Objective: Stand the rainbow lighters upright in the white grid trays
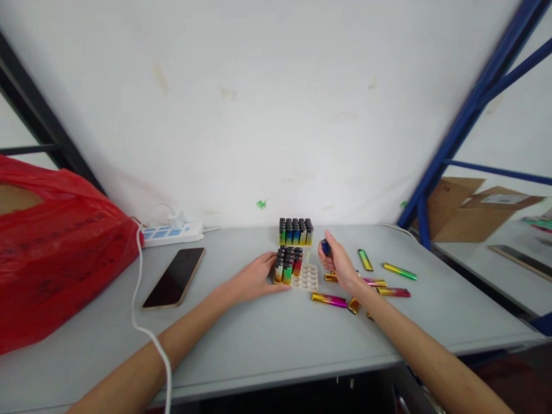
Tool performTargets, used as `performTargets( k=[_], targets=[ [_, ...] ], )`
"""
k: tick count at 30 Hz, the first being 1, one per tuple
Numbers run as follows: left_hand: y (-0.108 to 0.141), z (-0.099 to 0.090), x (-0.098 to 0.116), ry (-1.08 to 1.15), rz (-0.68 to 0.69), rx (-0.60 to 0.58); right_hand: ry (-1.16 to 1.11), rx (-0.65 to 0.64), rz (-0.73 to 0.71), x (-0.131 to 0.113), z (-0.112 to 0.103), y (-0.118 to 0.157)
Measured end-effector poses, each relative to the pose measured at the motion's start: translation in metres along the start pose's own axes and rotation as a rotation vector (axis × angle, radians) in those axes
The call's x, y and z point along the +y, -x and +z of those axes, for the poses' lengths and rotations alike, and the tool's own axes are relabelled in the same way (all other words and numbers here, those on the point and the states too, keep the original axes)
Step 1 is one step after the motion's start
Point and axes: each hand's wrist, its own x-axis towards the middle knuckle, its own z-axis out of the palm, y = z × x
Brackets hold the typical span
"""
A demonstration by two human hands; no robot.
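Observation:
My left hand [259, 277] curls around the left side of a pale tray [309, 279] with round holes, its thumb along the front edge. Upright lighters [287, 272] with black tops fill the tray's left part; the holes at its front right are bare. My right hand [340, 265] is closed around a dark blue lighter [326, 248], held just above the table to the right of the tray. Loose gold-and-magenta lighters [329, 299] lie below and around the right hand, some partly hidden by the forearm.
Behind the tray stands a full block of upright lighters [295, 232]. Green-yellow lighters [399, 271] lie at the right. On the left are a phone [175, 278], a power strip [172, 234], a white cable [138, 287] and a red bag [64, 259]. Blue shelf posts [466, 115] rise at the right.

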Motion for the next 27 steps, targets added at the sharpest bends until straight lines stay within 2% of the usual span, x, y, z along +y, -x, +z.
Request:
performTargets(
  k=[7, 11, 16, 22, 24, 27],
  targets=[
    [-0.001, -0.002, 0.003, 0.0, 0.0, -0.027, 0.069, 0.073, 0.061, 0.003, 0.005, 0.002],
    [0.0, -0.001, 0.0, 0.001, 0.005, -0.022, 0.097, 0.048, 0.033, 0.004, 0.005, 0.001],
    [0.0, -0.001, 0.001, 0.003, 0.005, -0.012, 0.27, 0.002, -0.198, 0.0, 0.004, 0.004],
    [0.0, -0.001, 0.002, 0.027, 0.01, -0.008, 0.785, -0.081, -0.568, -0.008, -0.004, 0.011],
    [0.0, 0.0, 0.001, 0.033, 0.016, 0.002, 0.867, -0.103, -0.61, -0.007, -0.005, 0.012],
    [0.0, 0.0, 0.001, 0.031, 0.013, 0.012, 0.855, -0.084, -0.548, -0.004, -0.003, 0.013]
  ],
)
